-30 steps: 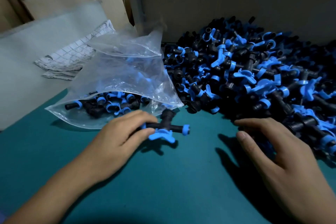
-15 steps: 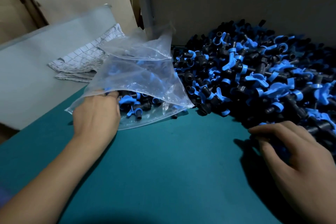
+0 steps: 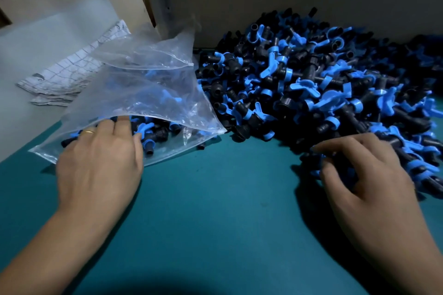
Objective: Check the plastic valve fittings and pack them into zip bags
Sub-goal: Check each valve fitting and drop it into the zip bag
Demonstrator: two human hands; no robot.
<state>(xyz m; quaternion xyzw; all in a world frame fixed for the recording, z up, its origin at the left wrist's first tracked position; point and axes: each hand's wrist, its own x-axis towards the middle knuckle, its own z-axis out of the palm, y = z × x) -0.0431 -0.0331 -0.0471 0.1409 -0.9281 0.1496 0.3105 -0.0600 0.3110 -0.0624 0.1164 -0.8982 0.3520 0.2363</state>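
Hands at zip bag mouth, pile

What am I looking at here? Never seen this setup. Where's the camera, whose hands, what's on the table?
There is no machine: a person works with bare hands, and one wide-angle camera on their head looks forward and down.

On the teal table lies a big pile of black-and-blue plastic valve fittings at the right, and a clear zip bag at the left, its mouth open and some fittings already inside. Behind the bag lies a stack of grid-printed flat bags.

The left hand, with a ring, rests at the bag's mouth with its fingertips just inside. The right hand curls its fingers into the pile's near edge; whether it has gripped a fitting cannot be told.
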